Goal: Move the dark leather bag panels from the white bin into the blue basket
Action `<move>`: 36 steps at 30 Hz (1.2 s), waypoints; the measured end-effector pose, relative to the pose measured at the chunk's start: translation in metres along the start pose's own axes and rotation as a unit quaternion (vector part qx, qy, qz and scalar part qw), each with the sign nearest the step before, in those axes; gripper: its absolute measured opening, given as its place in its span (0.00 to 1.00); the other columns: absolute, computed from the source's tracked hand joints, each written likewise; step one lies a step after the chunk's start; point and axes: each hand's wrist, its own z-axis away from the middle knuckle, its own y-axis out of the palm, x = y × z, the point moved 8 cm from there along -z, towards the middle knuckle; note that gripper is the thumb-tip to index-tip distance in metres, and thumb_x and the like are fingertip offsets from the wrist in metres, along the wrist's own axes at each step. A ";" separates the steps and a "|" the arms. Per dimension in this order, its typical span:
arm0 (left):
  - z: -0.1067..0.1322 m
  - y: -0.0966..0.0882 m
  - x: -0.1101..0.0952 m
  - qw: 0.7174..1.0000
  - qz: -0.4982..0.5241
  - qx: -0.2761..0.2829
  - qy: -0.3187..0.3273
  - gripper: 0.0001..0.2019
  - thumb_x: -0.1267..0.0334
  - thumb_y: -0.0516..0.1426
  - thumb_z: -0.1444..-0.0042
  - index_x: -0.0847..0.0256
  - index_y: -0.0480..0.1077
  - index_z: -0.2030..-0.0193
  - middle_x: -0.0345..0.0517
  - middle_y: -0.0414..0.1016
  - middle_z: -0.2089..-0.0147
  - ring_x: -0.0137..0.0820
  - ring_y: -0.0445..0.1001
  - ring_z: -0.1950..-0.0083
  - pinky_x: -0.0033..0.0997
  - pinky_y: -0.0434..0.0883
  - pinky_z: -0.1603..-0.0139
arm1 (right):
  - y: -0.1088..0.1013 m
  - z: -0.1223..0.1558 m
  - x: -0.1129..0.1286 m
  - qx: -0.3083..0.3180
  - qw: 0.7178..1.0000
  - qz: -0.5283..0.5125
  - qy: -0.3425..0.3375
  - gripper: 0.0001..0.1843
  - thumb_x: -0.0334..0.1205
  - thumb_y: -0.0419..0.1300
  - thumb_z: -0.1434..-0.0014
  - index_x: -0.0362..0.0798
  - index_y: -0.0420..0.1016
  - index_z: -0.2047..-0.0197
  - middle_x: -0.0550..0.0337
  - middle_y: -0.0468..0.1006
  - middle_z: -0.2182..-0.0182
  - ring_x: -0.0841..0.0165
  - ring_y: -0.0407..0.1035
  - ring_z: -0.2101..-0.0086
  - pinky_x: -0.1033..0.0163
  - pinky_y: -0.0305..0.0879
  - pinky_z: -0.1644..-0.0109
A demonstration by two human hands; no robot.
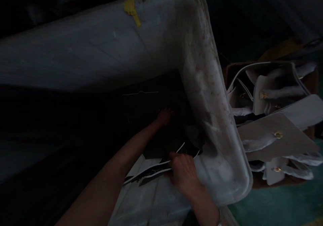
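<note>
I look down into a large pale plastic bin [217, 95] whose inside is very dark. My left hand [164, 116] reaches deep into it, down among dark flat pieces [141, 108]; its fingers are lost in shadow. My right hand [183, 174] is closed on a bunch of thin dark pieces with white edges [153, 170], held near the bin's near wall. A pale band shows at my right wrist.
A cardboard box [277, 125] to the right of the bin holds several white bag parts with small gold studs. A scrap of yellow tape [131, 10] sticks to the bin's far wall. Green floor [277, 205] shows at the lower right.
</note>
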 end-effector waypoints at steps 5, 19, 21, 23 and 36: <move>0.028 0.012 -0.015 0.999 0.017 0.020 0.027 0.14 0.59 0.57 0.37 0.64 0.70 0.48 0.51 0.73 0.49 0.37 0.73 0.49 0.46 0.71 0.47 | 0.000 0.000 0.001 0.003 1.000 0.012 0.007 0.09 0.29 0.57 0.45 0.48 0.76 0.62 0.57 0.80 0.67 0.60 0.75 0.62 0.58 0.53 0.66; 0.108 0.008 0.133 0.988 -0.024 0.015 -0.153 0.31 0.70 0.56 0.45 0.54 0.60 0.33 0.56 0.67 0.39 0.43 0.76 0.46 0.40 0.72 0.47 | 0.000 0.001 0.009 0.014 1.000 0.000 0.006 0.05 0.33 0.64 0.47 0.48 0.76 0.64 0.58 0.81 0.66 0.60 0.76 0.61 0.60 0.56 0.65; 0.099 0.012 0.141 0.977 -0.053 -0.016 -0.208 0.33 0.67 0.55 0.42 0.56 0.53 0.29 0.62 0.65 0.37 0.47 0.76 0.48 0.43 0.72 0.50 | -0.001 0.001 0.009 0.012 1.000 -0.006 0.004 0.05 0.32 0.64 0.46 0.48 0.76 0.64 0.58 0.81 0.66 0.61 0.76 0.61 0.60 0.56 0.65; 0.093 0.008 0.150 0.963 -0.078 -0.045 -0.255 0.34 0.65 0.54 0.40 0.58 0.48 0.28 0.66 0.62 0.35 0.50 0.75 0.46 0.45 0.72 0.49 | 0.000 0.001 0.009 0.014 1.000 -0.010 0.004 0.05 0.32 0.63 0.45 0.48 0.76 0.63 0.58 0.81 0.65 0.61 0.76 0.61 0.60 0.56 0.65; 0.043 -0.100 0.160 0.987 -0.093 0.008 -0.132 0.20 0.65 0.63 0.48 0.54 0.74 0.47 0.46 0.76 0.44 0.40 0.70 0.41 0.38 0.68 0.41 | 0.001 0.000 0.009 0.020 0.999 -0.024 0.015 0.10 0.26 0.59 0.45 0.47 0.78 0.63 0.56 0.81 0.64 0.59 0.76 0.60 0.59 0.59 0.63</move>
